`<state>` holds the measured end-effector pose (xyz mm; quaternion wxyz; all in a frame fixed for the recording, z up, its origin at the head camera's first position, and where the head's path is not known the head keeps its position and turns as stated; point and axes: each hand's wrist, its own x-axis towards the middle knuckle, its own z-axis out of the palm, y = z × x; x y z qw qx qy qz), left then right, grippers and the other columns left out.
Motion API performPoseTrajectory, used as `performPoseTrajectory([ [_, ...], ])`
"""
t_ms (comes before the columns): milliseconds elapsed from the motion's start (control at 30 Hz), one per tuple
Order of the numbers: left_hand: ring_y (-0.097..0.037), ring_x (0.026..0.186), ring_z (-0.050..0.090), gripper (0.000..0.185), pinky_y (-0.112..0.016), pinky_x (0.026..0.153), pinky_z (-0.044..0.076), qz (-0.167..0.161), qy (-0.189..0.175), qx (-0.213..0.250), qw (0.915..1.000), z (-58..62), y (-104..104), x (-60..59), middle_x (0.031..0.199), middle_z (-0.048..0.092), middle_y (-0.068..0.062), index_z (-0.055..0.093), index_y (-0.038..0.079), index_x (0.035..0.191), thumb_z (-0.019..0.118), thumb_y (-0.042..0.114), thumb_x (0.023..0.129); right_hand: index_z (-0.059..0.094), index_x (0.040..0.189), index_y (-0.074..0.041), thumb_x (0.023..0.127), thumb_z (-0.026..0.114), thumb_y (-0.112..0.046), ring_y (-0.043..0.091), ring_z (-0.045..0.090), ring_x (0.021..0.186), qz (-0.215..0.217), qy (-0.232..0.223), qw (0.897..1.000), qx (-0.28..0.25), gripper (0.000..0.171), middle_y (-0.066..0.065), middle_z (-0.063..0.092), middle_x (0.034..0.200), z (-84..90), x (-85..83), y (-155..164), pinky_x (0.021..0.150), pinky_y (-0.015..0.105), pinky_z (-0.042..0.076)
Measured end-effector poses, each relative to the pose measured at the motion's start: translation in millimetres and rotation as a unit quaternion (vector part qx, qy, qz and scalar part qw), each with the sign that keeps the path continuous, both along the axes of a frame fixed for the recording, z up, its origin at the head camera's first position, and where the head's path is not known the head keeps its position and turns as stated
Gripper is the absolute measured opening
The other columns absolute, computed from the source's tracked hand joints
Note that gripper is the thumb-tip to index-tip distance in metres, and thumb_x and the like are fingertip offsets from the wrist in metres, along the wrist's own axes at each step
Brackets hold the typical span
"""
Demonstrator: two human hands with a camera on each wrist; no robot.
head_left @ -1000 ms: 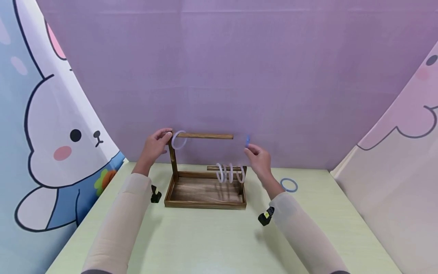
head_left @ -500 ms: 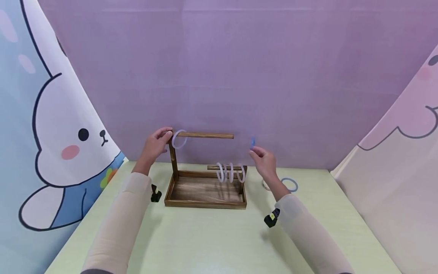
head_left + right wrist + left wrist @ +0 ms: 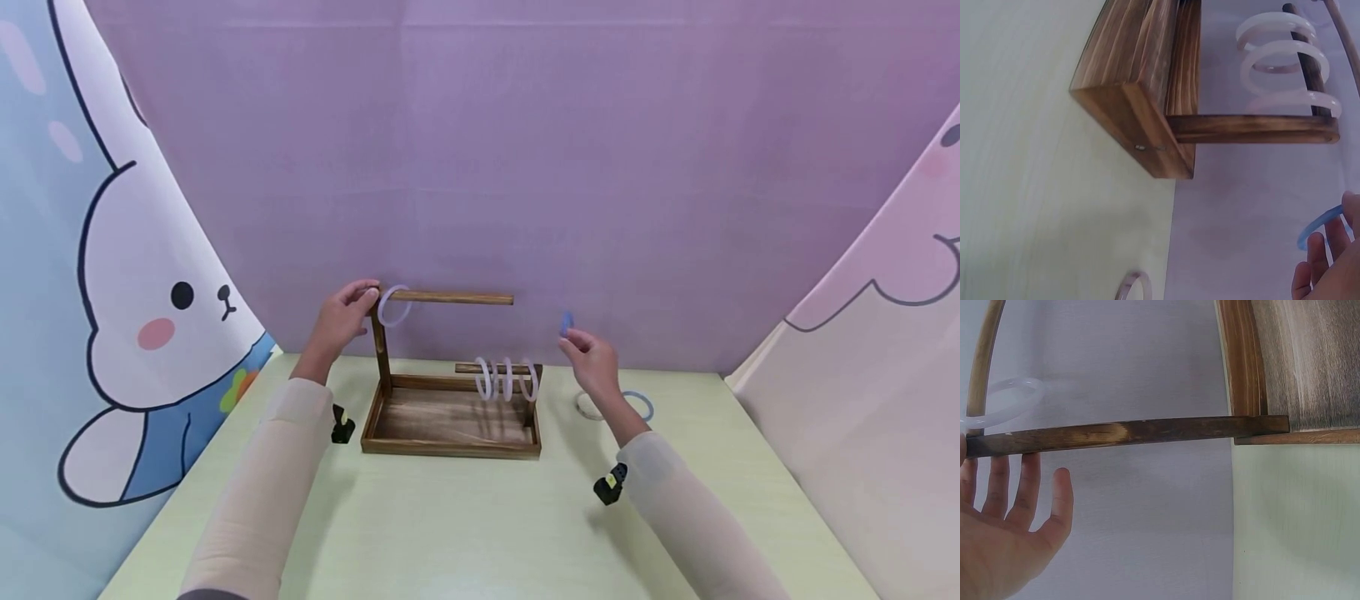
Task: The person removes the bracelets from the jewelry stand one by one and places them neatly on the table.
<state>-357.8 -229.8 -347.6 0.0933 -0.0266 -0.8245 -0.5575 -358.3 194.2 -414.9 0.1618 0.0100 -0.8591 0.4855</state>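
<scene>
A dark wooden bangle stand with a tray base and two bars stands on the table. My left hand grips the top of its tall left post, thumb in front. A pale lavender bangle hangs on the upper bar near that post. Several pale bangles hang on the shorter lower bar at the right. My right hand pinches a blue bangle between thumb and fingers, in the air right of the upper bar's free end.
On the table right of the stand lie a blue bangle and a whitish one, partly hidden behind my right forearm. A purple cloth hangs behind the table, with cartoon-printed cloths at the sides.
My right hand has moved right and slightly down with the blue bangle, farther from the upper bar. The whitish bangle on the table has come into view. My left hand stays on the post.
</scene>
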Motion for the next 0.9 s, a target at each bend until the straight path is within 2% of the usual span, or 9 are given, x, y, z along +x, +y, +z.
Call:
performPoseTrajectory([
  [200,-0.032,0.124,0.058,0.05,-0.041,0.087,0.056,-0.003,0.0,0.001,1.0,1.3,0,2.3,0.141,0.057,-0.014,0.053,0.02,0.147,0.05,0.048,0.105,0.072,0.126,-0.01,0.097,0.071,-0.032,0.025,0.064,0.092,-0.002,0.001,1.0,0.018,0.037,0.017,0.074,0.112,-1.3,1.8,8,0.071,0.025,0.05],
  [367,-0.031,0.124,0.058,0.049,-0.039,0.085,0.056,0.0,0.001,0.001,1.0,0.3,0,1.4,0.138,0.058,-0.012,0.054,0.021,0.146,0.05,0.048,0.105,0.072,0.126,-0.009,0.097,0.071,-0.031,0.023,0.065,0.091,-0.008,0.006,0.999,0.042,0.037,0.017,0.075,0.111,-5.3,0.6,15,0.069,0.022,0.049],
  [533,-0.034,0.127,0.058,0.049,-0.054,0.096,0.054,-0.003,0.0,0.005,1.0,-0.4,0,1.1,0.142,0.056,-0.013,0.053,0.02,0.146,0.05,0.048,0.106,0.072,0.125,-0.008,0.096,0.072,-0.029,0.024,0.066,0.089,-0.009,0.005,0.998,0.058,0.036,0.018,0.075,0.108,-10.0,2.1,24,0.069,0.022,0.049],
  [733,-0.034,0.128,0.057,0.052,-0.051,0.096,0.055,-0.006,-0.006,0.001,1.0,-0.1,0,0.2,0.146,0.054,-0.013,0.052,0.021,0.147,0.049,0.05,0.105,0.073,0.124,-0.008,0.097,0.072,-0.028,0.022,0.066,0.088,-0.013,-0.003,0.998,0.069,0.034,0.017,0.076,0.108,-16.4,1.8,35,0.068,0.02,0.049],
  [900,-0.035,0.129,0.056,0.052,-0.058,0.101,0.052,-0.008,-0.008,0.003,0.9999,1.5,0,-0.3,0.146,0.054,-0.013,0.052,0.02,0.148,0.05,0.05,0.105,0.073,0.124,-0.007,0.097,0.071,-0.028,0.025,0.069,0.088,-0.017,0.009,0.996,0.09,0.034,0.016,0.077,0.107,-16.6,3.0,42,0.069,0.024,0.05],
])
